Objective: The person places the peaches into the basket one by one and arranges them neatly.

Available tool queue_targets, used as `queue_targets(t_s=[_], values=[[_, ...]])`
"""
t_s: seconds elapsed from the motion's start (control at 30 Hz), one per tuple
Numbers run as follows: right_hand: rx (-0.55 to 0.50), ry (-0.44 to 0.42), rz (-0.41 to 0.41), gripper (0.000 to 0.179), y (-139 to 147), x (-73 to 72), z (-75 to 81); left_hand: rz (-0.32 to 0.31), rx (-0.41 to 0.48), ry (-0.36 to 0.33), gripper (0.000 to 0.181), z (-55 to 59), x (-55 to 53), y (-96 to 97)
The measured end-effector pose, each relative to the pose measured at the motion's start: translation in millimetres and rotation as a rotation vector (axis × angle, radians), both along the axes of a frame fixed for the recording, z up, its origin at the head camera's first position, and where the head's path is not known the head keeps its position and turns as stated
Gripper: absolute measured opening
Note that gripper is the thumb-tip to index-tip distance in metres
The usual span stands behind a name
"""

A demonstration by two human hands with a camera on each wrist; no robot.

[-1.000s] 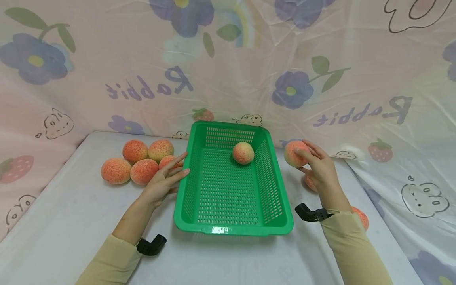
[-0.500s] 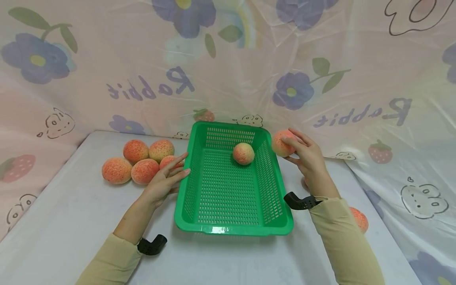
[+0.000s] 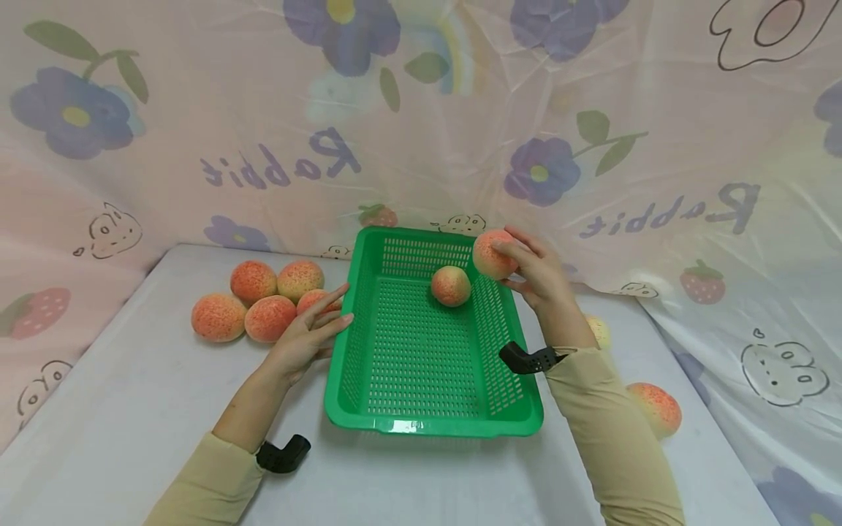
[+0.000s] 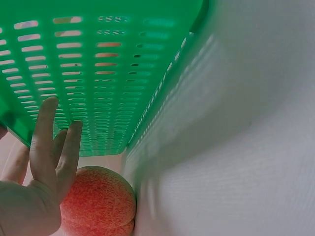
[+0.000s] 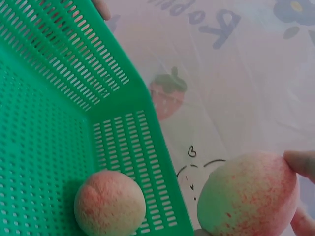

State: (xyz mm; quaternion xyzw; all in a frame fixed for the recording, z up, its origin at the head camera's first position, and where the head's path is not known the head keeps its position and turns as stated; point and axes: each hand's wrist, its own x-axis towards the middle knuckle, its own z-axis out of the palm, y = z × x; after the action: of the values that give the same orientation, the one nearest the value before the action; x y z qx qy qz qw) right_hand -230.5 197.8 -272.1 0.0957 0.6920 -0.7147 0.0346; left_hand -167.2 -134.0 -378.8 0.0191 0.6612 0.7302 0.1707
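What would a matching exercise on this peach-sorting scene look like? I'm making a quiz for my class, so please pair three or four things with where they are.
Things:
1. Speckled orange-pink peach gripped by the right hand
2. Lone speckled peach
3. Cluster of orange-pink peaches
4. Left hand

Places:
A. On the white table left of the green perforated plastic basket
B. Resting against the basket's left wall
C. On the basket floor near its far right corner
D. Held above the basket's far right corner

Pairs: 1-D, 2-C, 3-A, 4-B
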Motion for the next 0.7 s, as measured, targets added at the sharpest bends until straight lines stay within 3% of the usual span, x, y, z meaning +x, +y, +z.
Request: queue_targets(t_s=[0.7], values=[[0.039,-0.018,0.066,0.059,-41,-16.6,-8.3,-0.002,0.021,0.017,0.065,-0.2,0.6,-0.9]])
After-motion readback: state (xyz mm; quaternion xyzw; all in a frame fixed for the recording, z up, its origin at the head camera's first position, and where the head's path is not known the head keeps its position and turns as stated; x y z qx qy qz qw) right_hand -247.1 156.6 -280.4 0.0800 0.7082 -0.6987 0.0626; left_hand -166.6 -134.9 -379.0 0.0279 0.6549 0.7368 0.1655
